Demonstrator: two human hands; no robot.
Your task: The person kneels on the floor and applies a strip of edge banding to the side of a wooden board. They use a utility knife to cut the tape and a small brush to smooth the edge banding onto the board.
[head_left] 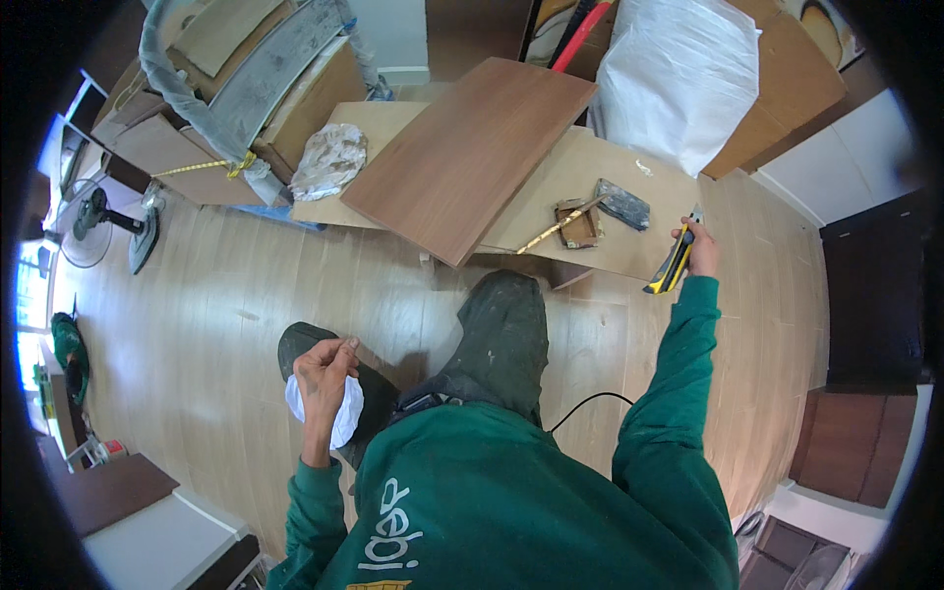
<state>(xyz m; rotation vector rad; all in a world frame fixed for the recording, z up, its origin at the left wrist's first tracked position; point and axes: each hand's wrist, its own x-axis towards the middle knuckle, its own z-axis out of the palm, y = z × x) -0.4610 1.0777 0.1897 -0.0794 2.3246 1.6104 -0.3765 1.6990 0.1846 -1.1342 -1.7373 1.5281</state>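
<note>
My right hand (701, 250) is closed around a yellow and black utility knife (672, 267) at the right end of a low tan board (629, 246). The knife's metal tip points away from me. Over my left knee, my left hand (327, 372) is raised with thumb and fingers pinched together; whether something small is between them I cannot make out. Below it, a white cloth or paper (348, 413) lies against my leg. A brown wood-grain panel (482, 157) rests slantwise across the board, touched by neither hand.
On the board are a small open box (578, 226), a yellowish stick (551, 233), a dark grey block (623, 205) and a crumpled whitish cloth (331, 162). A white sack (678, 79) stands behind. Cardboard boxes (295, 108) fill the far left. A fan (98, 216) stands left.
</note>
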